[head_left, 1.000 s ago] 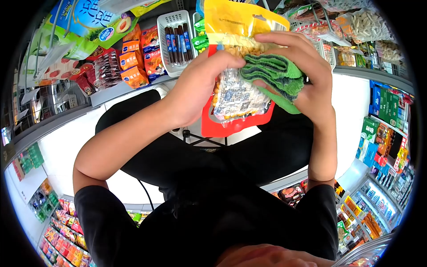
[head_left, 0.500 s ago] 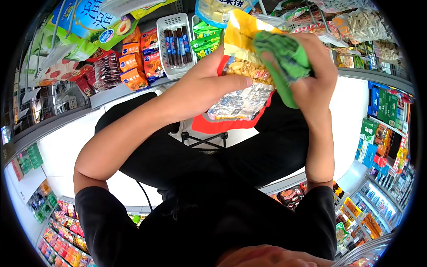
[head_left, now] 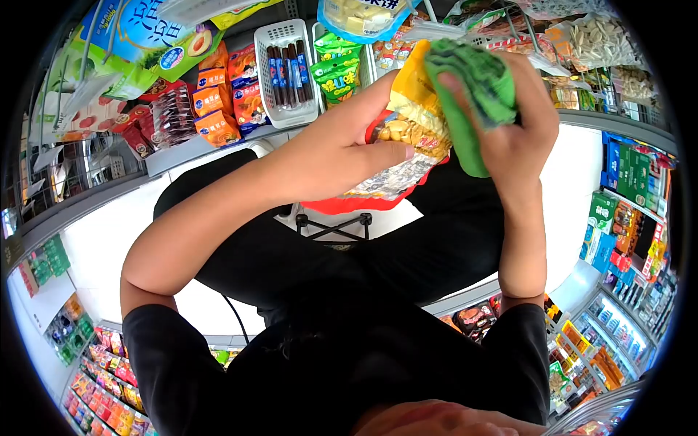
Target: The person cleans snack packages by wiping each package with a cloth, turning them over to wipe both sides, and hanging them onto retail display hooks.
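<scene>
Two hands, head view: both mine, up front over my lap, both busy.
L hand [head_left: 342,152]: gripping the snack pkt, thumb flat across its front, other fingers mostly hidden behind.
R hand [head_left: 520,149]: closed round a folded green cloth [head_left: 476,83], w/ thumb sunk in the folds.
Snack pkt [head_left: 418,131]: btwn my hands, tilted, top leaning R; yellow top, red bottom edge, nuts showing thru the clear front.
Cloth vs pkt: overlaps pkt's yellow top on the R side; can't tell how hard it presses.
Basket [head_left: 294,118]: white plastic, on the shelf beyond my L forearm, dark sticks w/ blue labels [head_left: 289,73] standing in a row inside.
Green pkts [head_left: 337,78]: just R of basket.
Orange pkts [head_left: 216,109]: stacked L of basket, near it.
Blue bag [head_left: 360,27]: above green pkts, approx. top centre.
My legs [head_left: 429,254]: black trousers, spread apart, below pkt.
</scene>
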Available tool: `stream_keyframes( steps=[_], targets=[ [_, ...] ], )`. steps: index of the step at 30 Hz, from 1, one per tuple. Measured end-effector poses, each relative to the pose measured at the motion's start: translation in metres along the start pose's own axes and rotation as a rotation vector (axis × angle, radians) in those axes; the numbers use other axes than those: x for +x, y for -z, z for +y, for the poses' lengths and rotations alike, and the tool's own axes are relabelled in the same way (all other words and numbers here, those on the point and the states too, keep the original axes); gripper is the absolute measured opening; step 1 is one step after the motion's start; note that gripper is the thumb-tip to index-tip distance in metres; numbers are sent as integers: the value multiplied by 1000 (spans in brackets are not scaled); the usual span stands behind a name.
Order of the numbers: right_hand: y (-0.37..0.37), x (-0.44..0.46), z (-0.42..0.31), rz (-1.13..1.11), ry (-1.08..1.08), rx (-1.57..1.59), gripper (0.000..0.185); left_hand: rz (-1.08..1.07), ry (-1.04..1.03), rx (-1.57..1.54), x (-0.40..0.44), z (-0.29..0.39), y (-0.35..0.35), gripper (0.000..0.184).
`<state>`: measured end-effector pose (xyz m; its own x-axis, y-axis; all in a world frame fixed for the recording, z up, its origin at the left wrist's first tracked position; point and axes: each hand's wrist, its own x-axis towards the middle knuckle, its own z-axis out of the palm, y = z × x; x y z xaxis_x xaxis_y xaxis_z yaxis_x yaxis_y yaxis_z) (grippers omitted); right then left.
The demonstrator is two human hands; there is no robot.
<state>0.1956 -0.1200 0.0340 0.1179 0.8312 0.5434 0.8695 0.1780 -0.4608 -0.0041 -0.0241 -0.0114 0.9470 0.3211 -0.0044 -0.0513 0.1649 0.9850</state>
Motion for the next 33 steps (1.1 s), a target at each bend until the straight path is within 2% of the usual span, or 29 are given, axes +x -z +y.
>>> stream_keyframes(
  steps=[2, 3, 6, 7, 10, 11, 15, 18, 19, 22, 24, 26, 27, 30, 33],
  targets=[
    [-4, 0, -3, -46, 126, 35, 39, 14, -66, 126, 0, -3, 1, 64],
    [-2, 1, -6, -80, 126, 14, 38, 0, -48, 110, 0, -2, 0, 63],
    [4, 2, 2, 40, 107, -38, 42, -51, 34, 72, 0, 3, 0, 61],
    [6, 1, 1, 46, 4, -35, 44, -71, 71, 70, 0, 5, 1, 59],
    [6, 3, 2, -75, 186, -34, 27, -70, 75, 54, 1, 7, 2, 56],
    [6, 3, -2, -71, 149, -47, 26, -68, 70, 40, 2, 4, 2, 56],
    [4, 1, 10, 76, 47, -50, 38, -61, 147, 164, 1, 11, 4, 58],
    [5, 4, -4, -105, 175, -47, 23, 4, 48, 14, 1, 3, 2, 60],
    [4, 2, 3, -61, 203, -75, 22, 11, 51, -3, 2, 6, 2, 60],
    [14, 3, 10, -2, -45, -134, 23, 36, 57, -71, 4, 10, 3, 61],
    [9, -1, 15, -48, 49, -78, 27, 61, 64, -80, 3, 3, 5, 66],
    [4, -3, 5, -175, 89, 15, 40, 79, 69, -64, 2, -3, 7, 65],
    [5, -4, 3, -179, 51, 28, 43, 79, 92, -57, 2, 1, 5, 61],
    [12, -2, 13, -123, -80, -92, 45, 73, 97, -157, 3, 1, 5, 63],
    [4, -3, 8, -152, 54, 2, 35, 97, 59, -117, 3, -3, 6, 62]
  ],
)
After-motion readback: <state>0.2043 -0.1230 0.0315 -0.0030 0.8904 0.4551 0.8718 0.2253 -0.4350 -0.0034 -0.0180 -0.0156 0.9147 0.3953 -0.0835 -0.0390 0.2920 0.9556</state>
